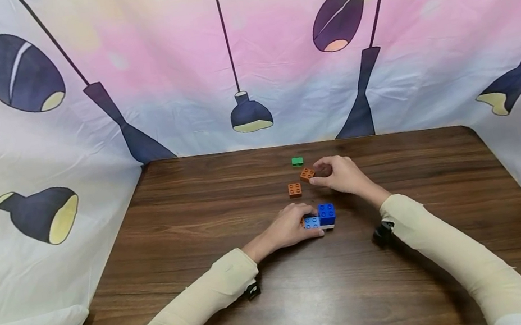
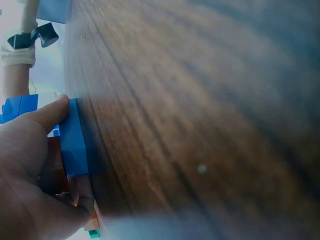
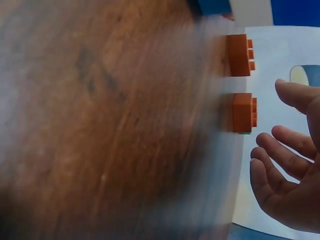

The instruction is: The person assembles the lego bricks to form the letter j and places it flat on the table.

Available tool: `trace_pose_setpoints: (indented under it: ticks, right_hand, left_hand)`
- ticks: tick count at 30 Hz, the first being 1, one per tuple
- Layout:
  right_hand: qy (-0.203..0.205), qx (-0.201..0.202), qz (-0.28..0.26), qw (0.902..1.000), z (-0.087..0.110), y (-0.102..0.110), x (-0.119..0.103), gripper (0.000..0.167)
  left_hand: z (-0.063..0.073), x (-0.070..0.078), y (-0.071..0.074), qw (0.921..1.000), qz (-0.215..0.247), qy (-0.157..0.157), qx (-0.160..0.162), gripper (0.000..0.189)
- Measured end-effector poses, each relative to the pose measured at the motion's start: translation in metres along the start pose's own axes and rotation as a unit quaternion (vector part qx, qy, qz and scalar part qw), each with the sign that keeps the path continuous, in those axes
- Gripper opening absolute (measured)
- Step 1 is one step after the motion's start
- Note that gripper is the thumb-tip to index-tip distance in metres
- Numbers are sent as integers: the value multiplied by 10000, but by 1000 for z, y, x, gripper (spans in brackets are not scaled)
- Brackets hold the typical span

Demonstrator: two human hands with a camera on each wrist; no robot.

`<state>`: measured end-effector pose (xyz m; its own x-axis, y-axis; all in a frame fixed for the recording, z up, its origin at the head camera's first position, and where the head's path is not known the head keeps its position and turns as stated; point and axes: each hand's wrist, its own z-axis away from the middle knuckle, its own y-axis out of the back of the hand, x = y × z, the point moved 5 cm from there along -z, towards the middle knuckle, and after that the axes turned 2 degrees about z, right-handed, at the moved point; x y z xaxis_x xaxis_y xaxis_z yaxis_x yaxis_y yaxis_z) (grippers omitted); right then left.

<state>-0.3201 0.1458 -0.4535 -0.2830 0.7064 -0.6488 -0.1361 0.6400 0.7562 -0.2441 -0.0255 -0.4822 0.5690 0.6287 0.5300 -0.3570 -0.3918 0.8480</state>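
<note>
My left hand (image 1: 285, 230) grips a small stack of toy building bricks on the table, with a light blue brick (image 1: 312, 223) between thumb and fingers. Joined to it on the right are a dark blue brick (image 1: 326, 210) and a white brick (image 1: 328, 227) below that. An orange brick (image 2: 54, 162) of the stack is partly hidden by the hand in the left wrist view. My right hand (image 1: 343, 175) is beside a loose orange brick (image 1: 307, 174), thumb and fingers spread. In the right wrist view the fingertips stand apart from that brick (image 3: 243, 113).
A second loose orange brick (image 1: 294, 190) lies between the stack and the first one. Farther back is a green brick (image 1: 297, 162). The brown wooden table (image 1: 196, 207) ends at a printed cloth (image 1: 186, 83) behind and at the sides.
</note>
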Motion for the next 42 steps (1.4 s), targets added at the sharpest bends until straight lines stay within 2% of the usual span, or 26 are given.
trace_pose_setpoints:
  ticks: [13,25,36,42]
  right_hand:
    - [-49,-51,304,9995,-15,-10,5,51]
    - [-148,-215,571,9980,-20,-17,3,53]
    - [-105,-120,558,9983,-20,-18,2,42]
    - [-4,-100,407,9991,-16,-13,4,42]
  left_hand:
    - [-1,2,0,10000,-42,13,-52,47]
    - [-1,4,0,10000,-40,-1,-59,46]
    - [-1,2,0,9999,-71,7,-81,47]
    - [0,2,1,10000,-74,-5,-46,47]
